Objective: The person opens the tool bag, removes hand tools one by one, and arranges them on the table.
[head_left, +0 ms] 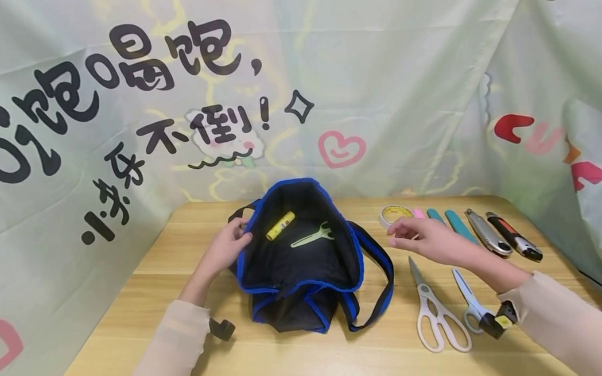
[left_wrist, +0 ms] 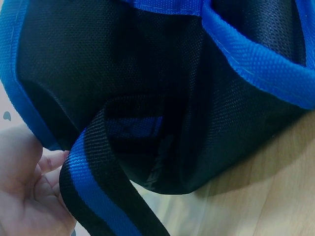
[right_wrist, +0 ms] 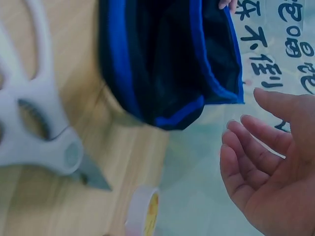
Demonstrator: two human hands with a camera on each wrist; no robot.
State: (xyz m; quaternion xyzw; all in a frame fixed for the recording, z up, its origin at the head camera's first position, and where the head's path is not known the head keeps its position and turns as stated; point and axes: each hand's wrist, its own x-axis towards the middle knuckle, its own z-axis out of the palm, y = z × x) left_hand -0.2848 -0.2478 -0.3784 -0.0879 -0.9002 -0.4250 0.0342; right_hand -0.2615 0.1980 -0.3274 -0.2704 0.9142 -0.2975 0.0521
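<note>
A black tool bag with blue trim (head_left: 306, 279) stands with its mouth facing the head camera. My left hand (head_left: 230, 245) pinches its left rim; in the left wrist view the bag's strap (left_wrist: 93, 182) partly covers that hand's fingers. Inside the bag lie a yellow glue stick (head_left: 280, 226) and small pale green scissors (head_left: 311, 235). To the right of the bag hovers my right hand (head_left: 428, 237), fingers loosely bent and holding nothing. Just behind its fingertips is a roll of tape (head_left: 385, 217), which also shows in the right wrist view.
Large white-handled scissors (head_left: 435, 315) and small light blue scissors (head_left: 472, 304) lie at the front right. Behind the right hand are a pink item (head_left: 418, 213), two teal items (head_left: 458, 224), a grey utility knife (head_left: 487, 234) and a black-and-red one (head_left: 513, 235). A printed curtain (head_left: 403, 78) hangs behind the table.
</note>
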